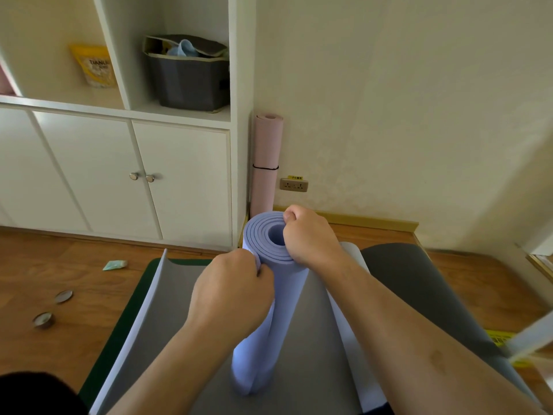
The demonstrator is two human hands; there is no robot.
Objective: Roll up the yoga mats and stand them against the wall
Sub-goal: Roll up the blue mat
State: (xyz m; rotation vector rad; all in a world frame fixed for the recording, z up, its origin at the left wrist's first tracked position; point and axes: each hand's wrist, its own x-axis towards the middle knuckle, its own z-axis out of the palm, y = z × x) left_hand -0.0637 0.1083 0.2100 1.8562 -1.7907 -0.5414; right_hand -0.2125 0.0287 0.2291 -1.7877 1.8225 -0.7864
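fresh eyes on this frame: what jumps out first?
The rolled lavender mat, held on end at centre, with the left hand gripping its outer edge and the right hand gripping its top rim. Behind it, a pink rolled mat stands in the corner between cabinet and wall, bound by a black band. A grey mat lies partly unrolled beneath.

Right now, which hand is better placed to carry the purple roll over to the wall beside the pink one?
Probably right. The right hand grips the top rim of the purple roll on the wall side, near the pink roll. The left hand pinches the outer edge on the near side.
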